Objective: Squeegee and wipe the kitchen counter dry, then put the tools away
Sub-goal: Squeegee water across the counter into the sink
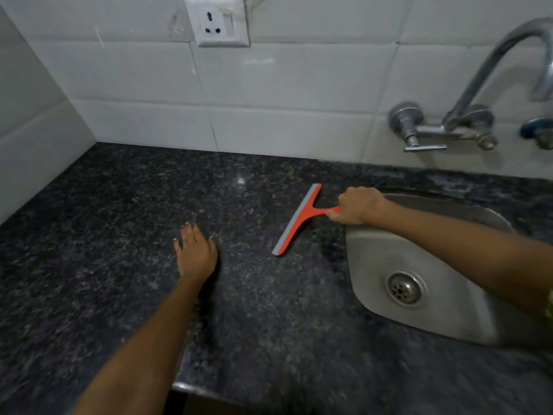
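Note:
An orange squeegee point(299, 218) with a grey rubber blade lies blade-down on the dark speckled granite counter point(119, 220), just left of the sink. My right hand point(356, 206) is closed around its orange handle, at the sink's left rim. My left hand point(194, 250) rests flat on the counter with fingers spread, well to the left of the blade and holding nothing. No cloth is in view.
A steel sink point(374, 265) with a round drain point(405, 288) is set into the counter at right. A wall-mounted tap point(466, 115) curves over it. White tiled walls close the back and left; a socket point(220, 22) sits high on the back wall.

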